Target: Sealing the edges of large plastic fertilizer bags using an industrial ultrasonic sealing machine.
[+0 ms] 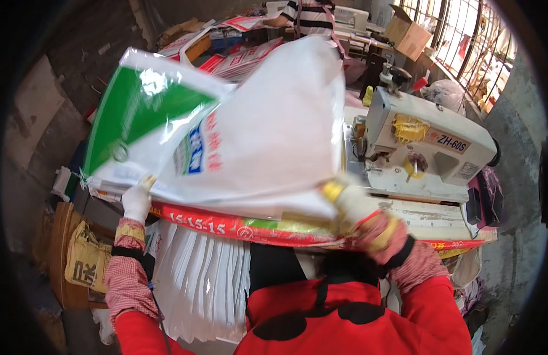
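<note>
The red-trimmed front edge of the worktable runs across just in front of the person, and the white sack is spread over it, its near edge lying along that trim between the two hands. On the right there is little room: the sack's side comes up just beside the sewing machine, whose pale base fills that end of the table. Leftward the space is wider, with a yellow bag low down by a wooden piece of furniture, and below the front edge a row of folded white sacks stands close under the left forearm. The left hand, gloved, has its fingers closed on the sack's near left edge; the right hand, gloved and blurred, has its fingers closed at the near right corner. The sack is glossy and softly wrinkled, mostly white, with a large green panel at left, a small blue-and-green emblem and red lettering
</note>
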The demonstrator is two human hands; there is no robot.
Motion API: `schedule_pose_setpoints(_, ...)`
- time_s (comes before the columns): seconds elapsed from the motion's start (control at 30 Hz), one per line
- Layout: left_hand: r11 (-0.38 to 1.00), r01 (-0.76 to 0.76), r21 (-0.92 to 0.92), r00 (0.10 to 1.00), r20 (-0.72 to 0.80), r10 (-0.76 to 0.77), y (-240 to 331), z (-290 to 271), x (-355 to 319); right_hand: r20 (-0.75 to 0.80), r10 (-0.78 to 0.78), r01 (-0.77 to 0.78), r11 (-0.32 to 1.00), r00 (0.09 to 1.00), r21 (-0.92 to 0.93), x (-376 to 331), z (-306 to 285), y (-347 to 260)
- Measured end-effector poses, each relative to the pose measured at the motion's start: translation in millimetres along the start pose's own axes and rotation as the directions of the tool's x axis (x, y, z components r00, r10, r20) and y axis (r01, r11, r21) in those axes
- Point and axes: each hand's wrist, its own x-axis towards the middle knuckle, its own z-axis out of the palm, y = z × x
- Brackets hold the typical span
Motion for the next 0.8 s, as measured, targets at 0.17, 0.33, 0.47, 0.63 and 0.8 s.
schedule_pose_setpoints(0.17,0.091,0.208,-0.974,0.772,0.106,-0.627,-84.5,73.3,-64.5,0.85,0.083,0.424,0.839,0.52,-0.341,-67.8,63.7,36.3)
schedule_pose_setpoints(0.33,0.096,0.187,-0.978,0.809,0.098,-0.58,-21.9,31.3,-153.5,0.846,-0.413,0.683,0.726,0.337,0.082,-30.7,13.2,-43.8)
schedule_pose_setpoints(0.47,-0.076,0.23,-0.97,0.793,0.232,-0.563,85.4,10.9,-225.8,0.316,-0.74,0.776,0.424,0.595,-0.468,45.8,-1.3,-73.3)
schedule_pose_setpoints(0.63,-0.47,0.03,-0.882,0.694,0.357,-0.626,147.5,-7.8,-279.2,0.803,-0.201,0.717,0.603,0.561,-0.35,93.7,-36.2,-43.0)
schedule_pose_setpoints(0.8,-0.638,0.233,-0.734,0.761,0.546,-0.35,164.6,-20.9,-287.5,0.687,-0.176,0.703,0.041,0.705,-0.71,65.0,-27.6,7.0)
